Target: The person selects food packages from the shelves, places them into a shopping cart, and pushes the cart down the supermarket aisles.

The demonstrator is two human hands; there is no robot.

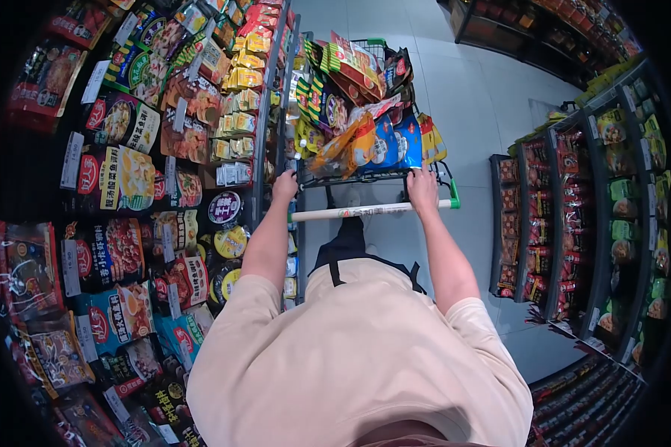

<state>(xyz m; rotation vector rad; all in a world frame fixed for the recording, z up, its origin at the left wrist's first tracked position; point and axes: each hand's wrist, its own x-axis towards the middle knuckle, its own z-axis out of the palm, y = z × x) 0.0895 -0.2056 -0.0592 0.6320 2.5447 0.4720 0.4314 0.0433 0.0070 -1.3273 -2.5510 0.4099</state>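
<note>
Head view: the cart rim [361, 178] is touched by the right hand [423, 189], flanked by the left hand [285, 184]; neither grip can be told.

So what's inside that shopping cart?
In the cart are a blue packet, an orange packet and a yellow packet, heaped with others; what lies beneath them is covered.
</note>
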